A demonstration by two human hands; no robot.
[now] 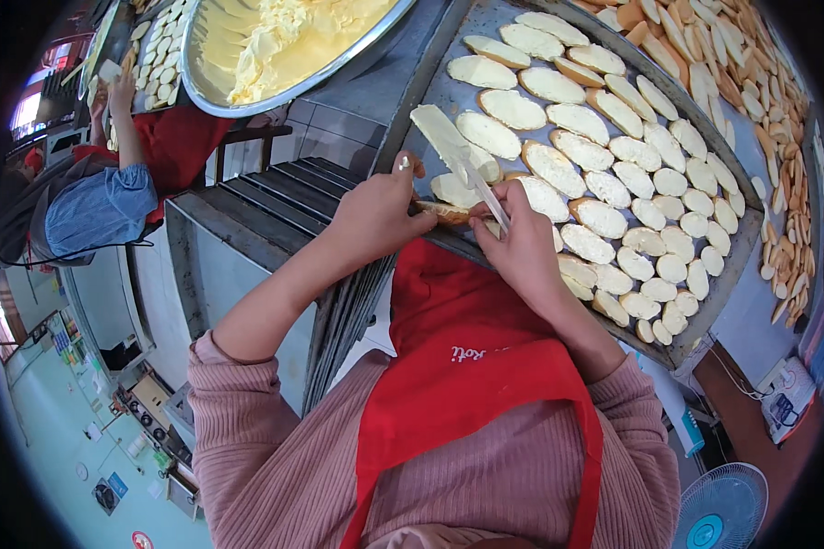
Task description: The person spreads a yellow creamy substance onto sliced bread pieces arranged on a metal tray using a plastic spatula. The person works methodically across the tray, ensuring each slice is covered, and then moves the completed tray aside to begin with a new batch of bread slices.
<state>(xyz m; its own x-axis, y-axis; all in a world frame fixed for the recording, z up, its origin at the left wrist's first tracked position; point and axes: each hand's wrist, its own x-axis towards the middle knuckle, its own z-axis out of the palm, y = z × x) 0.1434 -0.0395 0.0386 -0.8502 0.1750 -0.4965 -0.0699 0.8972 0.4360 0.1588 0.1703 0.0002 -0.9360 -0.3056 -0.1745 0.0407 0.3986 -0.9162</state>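
My left hand pinches a slice of bread at the near left edge of a large metal baking tray. In my right hand is a spreading spatula, its broad blade coated in pale yellow spread and pointing up and left. The fingertips of that hand also reach the slice's right end. Rows of oval bread slices topped with pale spread cover most of the tray. The face of the held slice is mostly hidden from view.
A big metal bowl of yellow spread stands beyond my left hand. Plain bread slices are heaped at the far right. Stacked dark trays lie left of the tray. Another person works at the far left. A fan is lower right.
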